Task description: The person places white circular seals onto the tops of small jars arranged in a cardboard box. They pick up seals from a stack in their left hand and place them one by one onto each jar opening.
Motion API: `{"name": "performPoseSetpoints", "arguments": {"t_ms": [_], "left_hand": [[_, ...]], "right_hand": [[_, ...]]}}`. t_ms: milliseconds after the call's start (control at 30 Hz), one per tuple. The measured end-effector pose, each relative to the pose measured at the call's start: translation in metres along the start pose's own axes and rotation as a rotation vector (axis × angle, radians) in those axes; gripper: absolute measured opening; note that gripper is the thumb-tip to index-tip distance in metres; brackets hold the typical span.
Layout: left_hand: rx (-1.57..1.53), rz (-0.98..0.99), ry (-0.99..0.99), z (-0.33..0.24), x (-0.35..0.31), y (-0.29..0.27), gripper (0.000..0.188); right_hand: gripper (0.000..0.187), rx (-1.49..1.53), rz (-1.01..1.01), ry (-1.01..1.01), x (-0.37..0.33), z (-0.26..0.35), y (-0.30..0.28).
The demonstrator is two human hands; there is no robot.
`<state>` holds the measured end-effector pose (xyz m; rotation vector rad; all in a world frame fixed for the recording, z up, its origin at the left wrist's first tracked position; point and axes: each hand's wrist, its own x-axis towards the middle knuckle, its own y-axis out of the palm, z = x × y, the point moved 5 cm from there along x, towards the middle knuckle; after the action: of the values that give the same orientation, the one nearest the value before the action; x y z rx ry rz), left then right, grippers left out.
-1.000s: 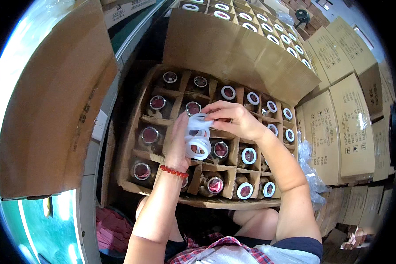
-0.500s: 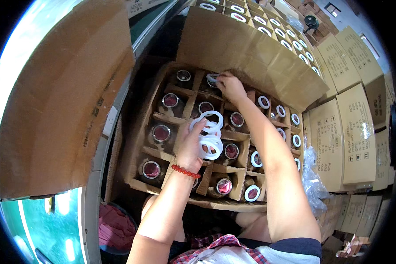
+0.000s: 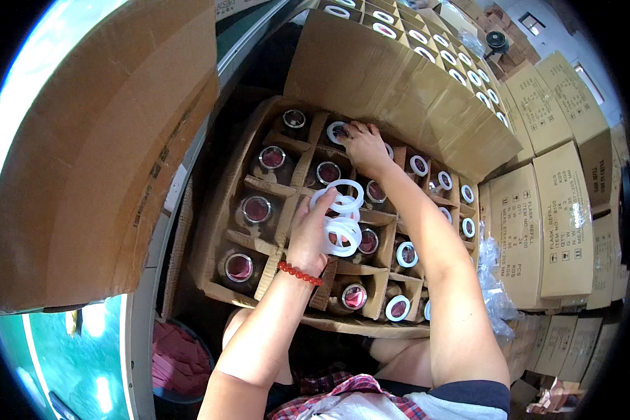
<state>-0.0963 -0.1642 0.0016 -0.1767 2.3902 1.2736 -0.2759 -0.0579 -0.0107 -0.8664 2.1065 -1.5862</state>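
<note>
Fisheye view from above: a divided carton (image 3: 353, 326) of glass bottles (image 3: 257, 210) is seen open in front of a seated person's lap. By the L hand (image 3: 306, 236), held over the carton's middle, a loose bunch of white rings (image 3: 344, 222) is gripped; the bunch is carried just R of the palm, betw. thumb and fingers, w/ the thumb laid against the upper ring. By the R hand (image 3: 365, 148), stretched to the far row, a lone ring (image 3: 330, 133) is touched: it is set around a bottle mouth in the 2nd cell from the left, just L of the bent fingers (whether it is pinched can't be told, as the fingertips are partly hidden). In the R-side cells, mouths are topped w/ similar rings; in the leftmost column, shiny rims are bare. A red bead bracelet (image 3: 299, 274) is worn on the L wrist. Beyond the raised flap (image 3: 399, 91), more ringed bottles are boxed; at R, brown boxes (image 3: 565, 217) are stacked.
</note>
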Motion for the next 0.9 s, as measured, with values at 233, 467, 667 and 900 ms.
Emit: {"name": "performPoseSetpoints", "arguments": {"t_ms": [233, 467, 667, 900], "left_hand": [[-0.014, -0.059, 0.107, -0.012, 0.007, -0.009, 0.027], [-0.028, -0.105, 0.073, -0.018, 0.001, -0.015, 0.033], [-0.063, -0.122, 0.092, -0.014, -0.003, -0.007, 0.028], [-0.307, -0.105, 0.045, -0.017, -0.008, -0.009, 0.029]], "right_hand": [[0.035, 0.883, -0.101, 0.143, -0.014, -0.007, -0.067], [0.025, 1.245, 0.248, -0.171, -0.051, 0.040, -0.112], [0.020, 1.320, -0.271, 0.248, 0.001, -0.007, -0.069], [0.021, 0.832, -0.319, 0.221, 0.080, 0.018, -0.012]]}}
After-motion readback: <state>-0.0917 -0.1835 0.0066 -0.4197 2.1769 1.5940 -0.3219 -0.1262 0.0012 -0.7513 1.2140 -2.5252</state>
